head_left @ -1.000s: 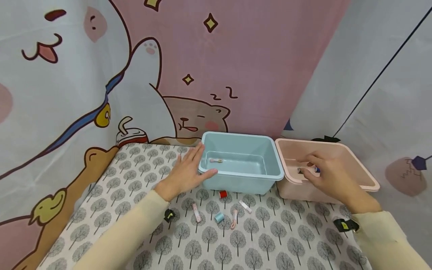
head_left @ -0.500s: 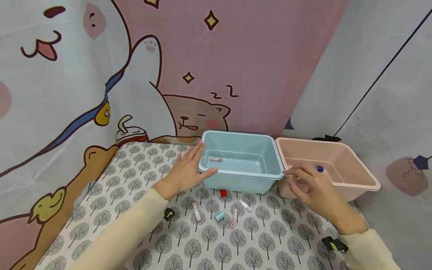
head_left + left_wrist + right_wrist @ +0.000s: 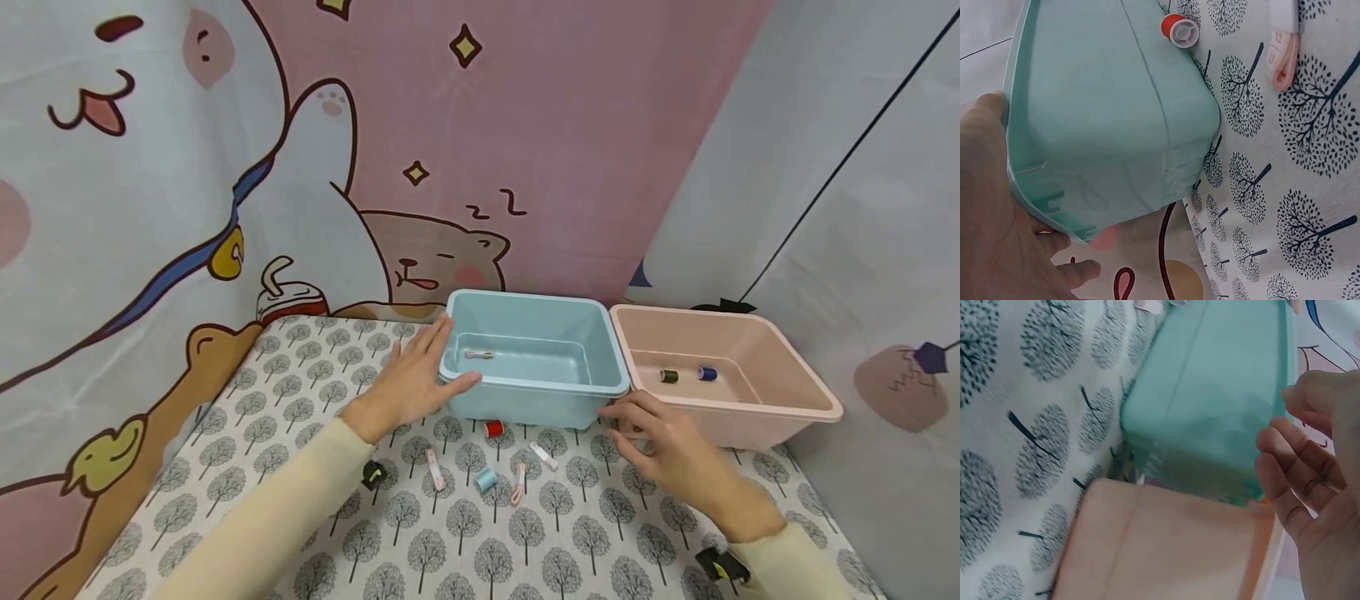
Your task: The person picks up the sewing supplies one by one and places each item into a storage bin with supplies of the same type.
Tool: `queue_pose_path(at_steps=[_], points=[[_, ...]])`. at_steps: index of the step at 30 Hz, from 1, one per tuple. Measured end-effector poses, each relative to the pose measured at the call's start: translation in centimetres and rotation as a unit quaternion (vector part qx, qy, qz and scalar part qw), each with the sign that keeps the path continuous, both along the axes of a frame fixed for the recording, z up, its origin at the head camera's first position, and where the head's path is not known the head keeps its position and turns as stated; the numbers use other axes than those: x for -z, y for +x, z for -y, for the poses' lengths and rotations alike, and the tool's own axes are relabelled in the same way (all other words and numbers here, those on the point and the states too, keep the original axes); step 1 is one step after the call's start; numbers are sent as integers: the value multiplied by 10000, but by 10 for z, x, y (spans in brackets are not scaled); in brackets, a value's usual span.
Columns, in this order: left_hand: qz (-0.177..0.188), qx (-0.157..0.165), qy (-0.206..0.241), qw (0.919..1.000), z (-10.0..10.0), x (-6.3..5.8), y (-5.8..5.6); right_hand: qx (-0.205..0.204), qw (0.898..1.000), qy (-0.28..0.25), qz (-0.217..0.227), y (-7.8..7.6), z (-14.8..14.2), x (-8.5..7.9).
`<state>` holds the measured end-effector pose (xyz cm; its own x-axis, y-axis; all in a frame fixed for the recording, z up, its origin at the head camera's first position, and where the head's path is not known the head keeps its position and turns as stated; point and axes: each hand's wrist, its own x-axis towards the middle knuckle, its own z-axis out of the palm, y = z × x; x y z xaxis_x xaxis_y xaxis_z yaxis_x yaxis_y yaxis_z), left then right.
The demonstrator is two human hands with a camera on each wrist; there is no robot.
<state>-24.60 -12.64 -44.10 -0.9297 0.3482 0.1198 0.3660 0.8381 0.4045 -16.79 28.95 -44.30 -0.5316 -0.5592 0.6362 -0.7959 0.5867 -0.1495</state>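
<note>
At the left, the tree-print worktop (image 3: 247,433) slants along the hanging cloth (image 3: 585,150), with a broad run of fabric between its edge and the blue bin (image 3: 536,404); more fabric stretches in front towards the person; on the right, the pink bin (image 3: 750,408) stands close to the side curtain, leaving a narrow strip there.

The blue bin sits mid-worktop, a smooth oblong tub with rounded corners; the left hand (image 3: 408,383) rests at its left end, fingers straight against the rim, thumb lying apart along the front edge; a small banded bundle (image 3: 478,355) lies on its floor, towards the left.

The right hand (image 3: 667,446) hangs before the spot where the two bins meet, fingers loosely bent, thumb apart from them, holding nothing; I can't tell whether it touches either bin.

In front, left to right, lie a folded pink tape (image 3: 434,469) printed with numbers, a light blue spool (image 3: 486,480), a red spool (image 3: 493,429) near the blue bin's wall, a pink looped strip (image 3: 518,485) and a white strip (image 3: 543,456); inside the pink bin, a dark green spool (image 3: 669,377) lies near a dark blue spool (image 3: 707,374); the right hand blocks that bin's near left corner.
</note>
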Motion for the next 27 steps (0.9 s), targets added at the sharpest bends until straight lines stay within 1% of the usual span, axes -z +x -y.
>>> queue_pose_path(at_steps=[5,14,22,27], points=[[-14,17,52,10000,0,-2,1,27,9997,234,99,-2,6,11],[-1,-15,10,10000,0,-3,1,253,9958,549,692,-2,21,31],[6,-31,19,10000,1,-2,1,278,9876,730,1361,-5,36,42],[23,-32,-23,10000,0,-2,1,273,9786,878,1843,-5,43,46]])
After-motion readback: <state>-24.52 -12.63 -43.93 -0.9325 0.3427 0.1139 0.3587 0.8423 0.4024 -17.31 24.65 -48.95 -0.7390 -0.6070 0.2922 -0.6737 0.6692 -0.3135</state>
